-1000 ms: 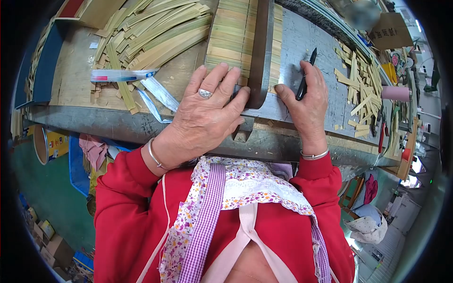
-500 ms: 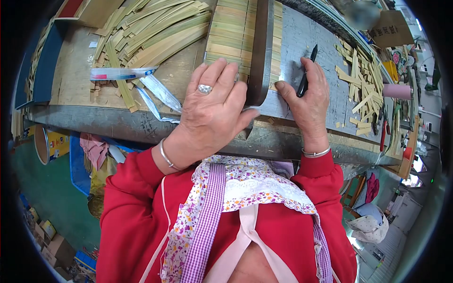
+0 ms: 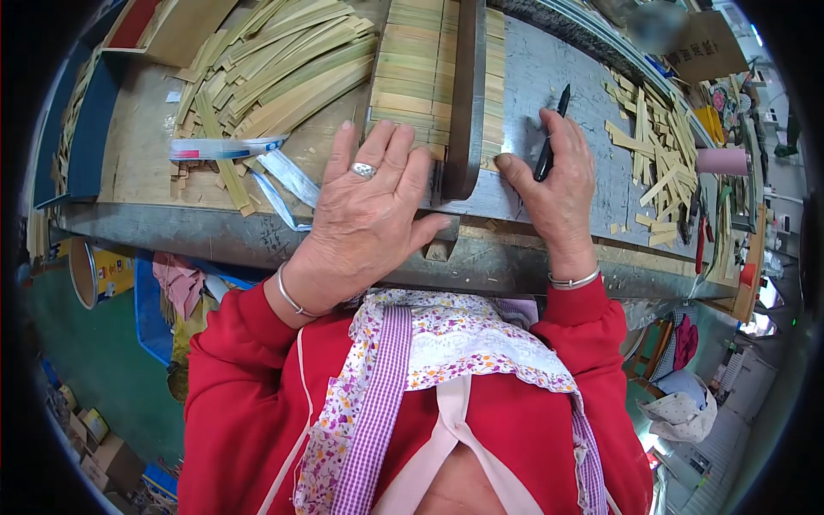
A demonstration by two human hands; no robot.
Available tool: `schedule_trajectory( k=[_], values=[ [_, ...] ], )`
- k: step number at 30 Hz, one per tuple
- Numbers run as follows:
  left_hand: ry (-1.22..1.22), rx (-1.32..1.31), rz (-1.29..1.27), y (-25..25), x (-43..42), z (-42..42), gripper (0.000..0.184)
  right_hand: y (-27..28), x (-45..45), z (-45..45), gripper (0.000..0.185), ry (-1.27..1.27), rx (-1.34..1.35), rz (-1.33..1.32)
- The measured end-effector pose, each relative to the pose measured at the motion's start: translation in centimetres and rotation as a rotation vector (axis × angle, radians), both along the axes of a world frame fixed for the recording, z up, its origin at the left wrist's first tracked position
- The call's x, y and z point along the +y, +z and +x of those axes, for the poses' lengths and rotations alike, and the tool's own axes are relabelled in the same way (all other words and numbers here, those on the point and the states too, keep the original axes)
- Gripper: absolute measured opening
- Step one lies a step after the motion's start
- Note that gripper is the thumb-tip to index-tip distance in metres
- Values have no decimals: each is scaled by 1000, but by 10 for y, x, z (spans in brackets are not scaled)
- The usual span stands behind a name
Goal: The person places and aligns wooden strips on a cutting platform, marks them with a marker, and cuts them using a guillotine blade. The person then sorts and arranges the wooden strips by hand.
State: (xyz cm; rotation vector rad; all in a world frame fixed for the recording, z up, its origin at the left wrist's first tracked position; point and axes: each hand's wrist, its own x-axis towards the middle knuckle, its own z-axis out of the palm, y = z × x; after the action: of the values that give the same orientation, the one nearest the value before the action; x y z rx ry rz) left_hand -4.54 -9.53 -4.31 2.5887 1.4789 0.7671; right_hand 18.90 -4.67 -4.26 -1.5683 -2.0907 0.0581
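The laid strips (image 3: 416, 73) lay on the worktop (image 3: 142, 129) just ahead of the hands, a dark bar (image 3: 469, 94) running along them. The left hand (image 3: 365, 202) rested with fingers spread at their near left corner, its grip slack and empty. The right hand (image 3: 558, 189) had a loose grip on a black pen (image 3: 563, 99), thumb tip beside the strips' near right corner. Since half a second earlier, the left hand had drawn away from the bar; the right kept its pen.
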Motion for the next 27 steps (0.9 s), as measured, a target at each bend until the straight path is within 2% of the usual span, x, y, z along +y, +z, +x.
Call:
schedule_trajectory(
  k=[8, 17, 27],
  values=[
    [-68, -14, 1, 10, 13, -4, 81, 1, -1, 0, 68, -5, 4, -2],
    [-69, 86, -31, 10, 14, -7, 82, 1, -2, -1, 67, -14, -8, -2],
    [-89, 31, -52, 11, 16, -8, 80, 2, -2, -2, 67, -17, -13, -10]
  ],
)
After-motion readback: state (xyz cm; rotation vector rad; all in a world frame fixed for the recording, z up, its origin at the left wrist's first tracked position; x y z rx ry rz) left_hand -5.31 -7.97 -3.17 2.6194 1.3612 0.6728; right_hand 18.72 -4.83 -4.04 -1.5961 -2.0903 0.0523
